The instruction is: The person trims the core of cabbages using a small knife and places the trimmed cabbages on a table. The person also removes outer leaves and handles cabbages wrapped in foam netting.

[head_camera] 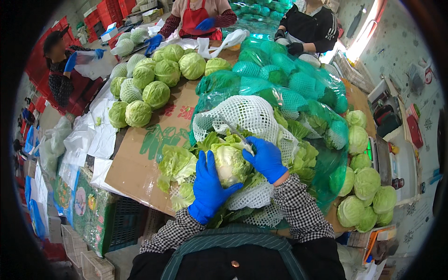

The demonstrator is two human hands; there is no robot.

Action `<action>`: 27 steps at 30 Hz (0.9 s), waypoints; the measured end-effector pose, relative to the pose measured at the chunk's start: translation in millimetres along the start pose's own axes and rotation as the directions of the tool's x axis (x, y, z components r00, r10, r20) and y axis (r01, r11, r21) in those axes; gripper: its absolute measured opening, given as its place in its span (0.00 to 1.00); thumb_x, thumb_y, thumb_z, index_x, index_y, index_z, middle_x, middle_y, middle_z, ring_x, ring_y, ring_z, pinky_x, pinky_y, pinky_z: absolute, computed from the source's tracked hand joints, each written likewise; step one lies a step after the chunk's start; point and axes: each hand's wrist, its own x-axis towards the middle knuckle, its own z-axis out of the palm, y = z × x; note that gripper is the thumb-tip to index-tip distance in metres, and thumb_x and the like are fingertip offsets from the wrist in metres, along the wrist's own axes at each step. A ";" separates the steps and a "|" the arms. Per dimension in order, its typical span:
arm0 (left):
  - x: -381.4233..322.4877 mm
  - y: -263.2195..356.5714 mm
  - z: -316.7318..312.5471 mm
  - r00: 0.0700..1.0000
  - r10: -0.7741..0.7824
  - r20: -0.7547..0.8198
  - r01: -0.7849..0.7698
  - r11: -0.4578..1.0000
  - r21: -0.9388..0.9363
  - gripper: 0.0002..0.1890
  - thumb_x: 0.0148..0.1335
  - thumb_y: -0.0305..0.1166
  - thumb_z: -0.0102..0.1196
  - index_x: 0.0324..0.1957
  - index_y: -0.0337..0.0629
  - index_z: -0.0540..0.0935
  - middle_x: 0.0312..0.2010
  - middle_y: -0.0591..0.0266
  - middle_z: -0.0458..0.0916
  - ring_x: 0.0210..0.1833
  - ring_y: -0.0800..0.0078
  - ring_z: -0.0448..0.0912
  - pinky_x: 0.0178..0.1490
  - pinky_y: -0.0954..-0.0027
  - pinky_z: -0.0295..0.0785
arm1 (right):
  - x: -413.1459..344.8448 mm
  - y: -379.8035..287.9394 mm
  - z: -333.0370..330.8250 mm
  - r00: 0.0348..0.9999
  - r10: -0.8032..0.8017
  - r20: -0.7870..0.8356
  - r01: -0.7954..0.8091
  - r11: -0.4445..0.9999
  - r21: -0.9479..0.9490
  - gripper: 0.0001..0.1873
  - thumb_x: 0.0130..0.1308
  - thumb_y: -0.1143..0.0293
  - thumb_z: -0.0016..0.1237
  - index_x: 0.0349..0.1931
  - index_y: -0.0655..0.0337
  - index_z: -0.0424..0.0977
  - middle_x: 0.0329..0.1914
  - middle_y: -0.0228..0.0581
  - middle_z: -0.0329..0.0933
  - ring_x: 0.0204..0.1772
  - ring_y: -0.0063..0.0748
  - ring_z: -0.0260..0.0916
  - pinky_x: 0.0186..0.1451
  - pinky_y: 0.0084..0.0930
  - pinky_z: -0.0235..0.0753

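Note:
Blue gloves cover both my hands. My left hand (212,187) rests with spread fingers against the near left side of a trimmed cabbage head (229,162). At the cabbage's right side, my right hand (265,157) grips a knife (232,129), its blade pointing up and left. White foam netting (248,112) lies just beyond the cabbage, and more netting shows below it. Loose outer leaves (178,162) lie to the left and more to the right. Behind them spreads a green plastic bag (273,77) of net-wrapped cabbages. Flattened cardboard (140,175) lies beneath at left.
Bare cabbages (155,94) are grouped at the far left, others (366,183) at the right edge beside a scale (381,157). Three people stand around the table: one at left (64,73), two across (199,17). Plastic crates (98,264) stand at lower left.

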 end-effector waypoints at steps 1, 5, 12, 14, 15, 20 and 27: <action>-1.4 -1.9 -0.4 0.999 0.020 -0.040 -0.021 1.000 -0.012 0.63 0.38 0.51 0.76 0.69 0.29 0.53 0.69 0.33 0.55 0.72 0.41 0.56 0.70 0.52 0.59 | 0.8 4.5 0.8 1.000 0.009 -0.005 -0.009 1.000 0.014 0.20 0.58 0.54 0.56 0.48 0.54 0.77 0.37 0.49 0.80 0.37 0.51 0.78 0.38 0.42 0.76; -4.4 -19.3 -10.5 0.999 0.039 -0.013 -0.039 0.999 -0.038 0.60 0.40 0.53 0.75 0.68 0.28 0.56 0.67 0.32 0.58 0.70 0.40 0.59 0.69 0.52 0.61 | 3.1 20.1 2.9 0.998 0.037 -0.058 -0.034 0.998 0.045 0.20 0.59 0.55 0.55 0.49 0.54 0.78 0.36 0.52 0.80 0.38 0.53 0.78 0.39 0.43 0.76; -9.7 -63.1 -32.6 0.995 0.001 0.096 0.023 0.966 -0.256 0.60 0.37 0.51 0.77 0.69 0.32 0.57 0.67 0.33 0.57 0.70 0.41 0.58 0.71 0.50 0.57 | -33.5 22.2 21.9 0.968 0.221 0.117 -0.237 0.670 0.703 0.19 0.62 0.67 0.59 0.49 0.69 0.75 0.40 0.38 0.80 0.40 0.21 0.74 0.43 0.23 0.75; -10.5 -73.2 -26.4 0.985 -0.018 0.171 0.043 0.989 -0.144 0.60 0.38 0.49 0.77 0.70 0.35 0.57 0.68 0.38 0.58 0.69 0.46 0.61 0.71 0.52 0.57 | -38.2 30.6 32.8 0.972 0.230 0.052 -0.211 0.750 0.627 0.18 0.61 0.67 0.59 0.48 0.69 0.75 0.39 0.38 0.80 0.40 0.22 0.74 0.43 0.24 0.75; -8.5 -82.2 -25.2 0.973 -0.092 0.213 0.145 0.957 -0.250 0.59 0.39 0.49 0.77 0.70 0.35 0.58 0.67 0.39 0.59 0.69 0.48 0.62 0.71 0.54 0.58 | -35.8 40.1 34.1 0.970 0.245 0.014 -0.202 0.764 0.613 0.18 0.61 0.67 0.59 0.47 0.70 0.75 0.39 0.38 0.80 0.40 0.23 0.74 0.43 0.24 0.75; -1.5 -149.7 -40.8 0.897 -0.189 0.400 0.441 0.456 -0.773 0.46 0.51 0.37 0.70 0.70 0.38 0.59 0.64 0.49 0.67 0.66 0.61 0.68 0.67 0.61 0.66 | -13.8 85.3 12.8 0.945 0.257 -0.201 -0.145 0.882 0.448 0.22 0.59 0.66 0.60 0.49 0.71 0.75 0.40 0.45 0.80 0.42 0.32 0.76 0.46 0.29 0.76; -3.2 -136.3 -56.5 0.850 -0.211 0.482 0.345 -0.469 -0.813 0.32 0.71 0.52 0.40 0.70 0.45 0.60 0.69 0.51 0.63 0.69 0.56 0.66 0.70 0.51 0.63 | -2.7 4.8 -72.3 0.965 0.026 -0.260 -0.014 0.999 0.047 0.40 0.53 0.61 0.68 0.64 0.65 0.64 0.60 0.49 0.71 0.57 0.38 0.73 0.56 0.32 0.75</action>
